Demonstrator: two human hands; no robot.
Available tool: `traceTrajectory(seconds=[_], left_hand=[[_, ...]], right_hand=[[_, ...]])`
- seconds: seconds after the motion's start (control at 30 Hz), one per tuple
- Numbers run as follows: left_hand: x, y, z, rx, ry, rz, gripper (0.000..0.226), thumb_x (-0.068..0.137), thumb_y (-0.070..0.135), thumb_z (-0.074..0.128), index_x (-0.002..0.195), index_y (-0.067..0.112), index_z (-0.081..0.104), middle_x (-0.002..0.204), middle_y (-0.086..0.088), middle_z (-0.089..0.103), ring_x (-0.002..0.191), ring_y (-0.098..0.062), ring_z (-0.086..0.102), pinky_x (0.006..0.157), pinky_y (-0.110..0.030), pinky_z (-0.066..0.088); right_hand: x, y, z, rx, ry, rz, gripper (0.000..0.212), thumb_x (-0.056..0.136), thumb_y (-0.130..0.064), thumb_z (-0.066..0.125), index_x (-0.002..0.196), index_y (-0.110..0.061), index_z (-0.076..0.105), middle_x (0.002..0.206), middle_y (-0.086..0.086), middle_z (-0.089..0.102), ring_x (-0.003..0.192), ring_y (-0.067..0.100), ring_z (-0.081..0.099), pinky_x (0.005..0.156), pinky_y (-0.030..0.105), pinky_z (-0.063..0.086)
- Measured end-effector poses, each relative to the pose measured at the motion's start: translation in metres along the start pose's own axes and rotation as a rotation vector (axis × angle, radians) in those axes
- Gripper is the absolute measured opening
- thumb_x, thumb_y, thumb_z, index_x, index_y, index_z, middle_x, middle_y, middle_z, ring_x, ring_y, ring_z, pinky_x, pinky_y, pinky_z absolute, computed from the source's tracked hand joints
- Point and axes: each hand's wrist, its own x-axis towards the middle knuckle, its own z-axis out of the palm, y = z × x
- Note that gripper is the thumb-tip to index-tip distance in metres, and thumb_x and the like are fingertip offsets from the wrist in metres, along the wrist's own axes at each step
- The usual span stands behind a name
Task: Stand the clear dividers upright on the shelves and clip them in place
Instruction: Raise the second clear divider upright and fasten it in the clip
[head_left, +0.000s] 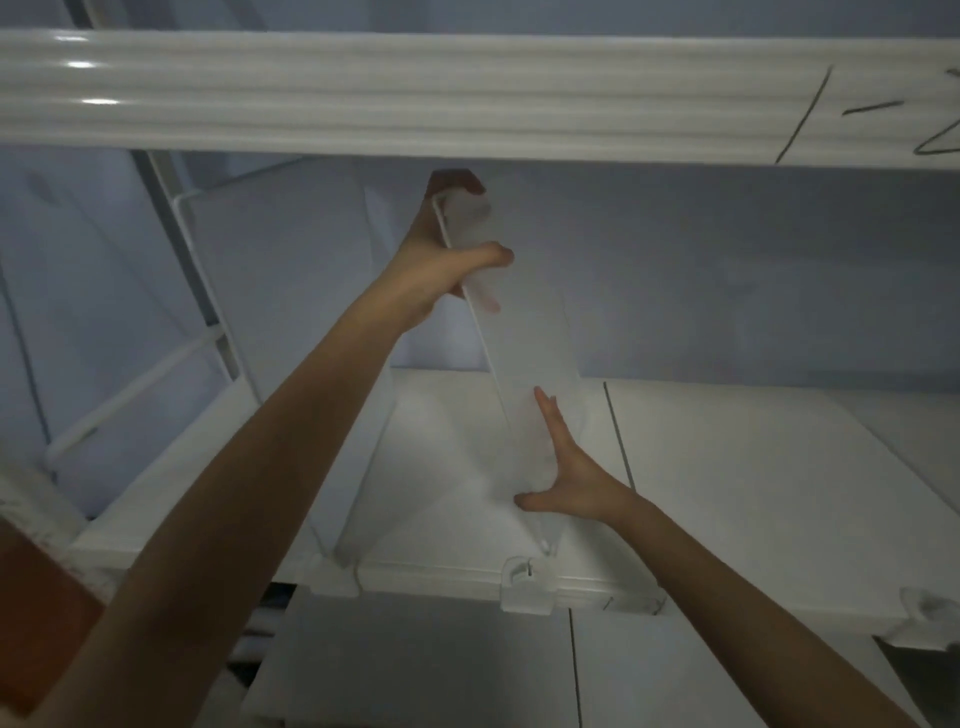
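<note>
A clear frosted divider (524, 332) stands upright on the white shelf (727, 493), running from the front edge toward the back. My left hand (441, 265) grips its top rear edge, thumb over one face and fingers behind. My right hand (566, 473) lies flat against the divider's lower right face with fingers spread. The divider's front foot sits in a clear clip (527, 582) on the shelf's front lip. A second clear divider (363, 467) stands upright to the left, its clip (332, 577) at the lip.
The upper shelf's white front rail (467, 98) crosses the top of the view, with black marker strokes at the right. A white wire side frame (208, 291) closes the left end. Another clear clip (930, 618) sits at the right on the lip. A lower shelf (415, 670) lies beneath.
</note>
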Motion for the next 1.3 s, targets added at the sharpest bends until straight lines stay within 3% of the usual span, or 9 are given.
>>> traceTrajectory(seconds=[0.23, 0.47, 0.6, 0.73, 0.93, 1.17, 1.3], left_hand=[[-0.011, 0.025, 0.014, 0.205, -0.067, 0.05, 0.06, 0.06, 0.023, 0.079, 0.108, 0.041, 0.047, 0.127, -0.003, 0.049, 0.109, -0.025, 0.059, 0.061, -0.061, 0.057], [-0.02, 0.037, 0.02, 0.324, -0.196, 0.129, 0.065, 0.075, 0.008, 0.074, 0.123, 0.032, 0.037, 0.113, 0.015, 0.047, 0.087, 0.006, 0.063, 0.052, -0.024, 0.057], [-0.018, 0.038, 0.02, 0.305, -0.205, 0.133, 0.063, 0.074, 0.009, 0.074, 0.121, 0.033, 0.038, 0.115, 0.013, 0.047, 0.087, 0.0, 0.065, 0.052, -0.021, 0.055], [-0.015, 0.039, 0.021, 0.292, -0.194, 0.138, 0.065, 0.069, 0.022, 0.077, 0.121, 0.035, 0.039, 0.125, 0.004, 0.045, 0.113, -0.019, 0.056, 0.053, -0.023, 0.057], [-0.013, 0.036, 0.021, 0.337, -0.145, 0.163, 0.067, 0.074, 0.022, 0.073, 0.129, 0.029, 0.037, 0.142, -0.002, 0.035, 0.123, -0.024, 0.046, 0.053, -0.018, 0.055], [-0.016, 0.036, 0.022, 0.355, -0.108, 0.156, 0.063, 0.075, 0.022, 0.073, 0.126, 0.032, 0.037, 0.14, -0.002, 0.035, 0.119, -0.022, 0.048, 0.056, -0.02, 0.056], [-0.017, 0.036, 0.024, 0.34, -0.101, 0.144, 0.063, 0.076, 0.02, 0.073, 0.128, 0.029, 0.038, 0.137, -0.001, 0.037, 0.111, -0.015, 0.052, 0.055, -0.018, 0.055]], right_hand=[[-0.003, 0.0, 0.005, 0.054, 0.004, -0.059, 0.128, 0.07, -0.019, 0.083, 0.142, -0.045, -0.02, 0.159, -0.017, -0.017, 0.149, 0.008, -0.009, 0.122, 0.043, 0.011], [-0.005, 0.0, 0.01, 0.101, -0.01, -0.06, 0.13, 0.07, -0.016, 0.082, 0.146, -0.041, -0.021, 0.159, -0.02, -0.015, 0.148, 0.005, -0.01, 0.122, 0.045, 0.014], [-0.004, -0.003, 0.009, 0.125, -0.03, -0.061, 0.131, 0.069, -0.016, 0.081, 0.146, -0.043, -0.021, 0.159, -0.019, -0.012, 0.148, 0.005, -0.008, 0.121, 0.047, 0.014], [-0.004, -0.006, 0.011, 0.13, -0.036, -0.07, 0.131, 0.067, -0.02, 0.081, 0.145, -0.044, -0.022, 0.16, -0.017, -0.012, 0.149, 0.007, -0.008, 0.121, 0.049, 0.015], [-0.006, -0.008, 0.012, 0.116, -0.036, -0.095, 0.128, 0.057, -0.039, 0.077, 0.136, -0.059, -0.022, 0.16, -0.019, -0.009, 0.15, 0.008, -0.002, 0.12, 0.048, 0.019], [-0.012, -0.007, 0.008, 0.137, -0.062, -0.086, 0.124, 0.07, -0.012, 0.077, 0.135, -0.056, -0.019, 0.16, -0.018, -0.009, 0.141, -0.003, -0.005, 0.121, 0.045, 0.017], [-0.014, -0.007, 0.009, 0.138, -0.063, -0.085, 0.125, 0.069, -0.013, 0.077, 0.138, -0.055, -0.019, 0.159, -0.021, -0.008, 0.144, 0.0, 0.0, 0.119, 0.041, 0.02]])
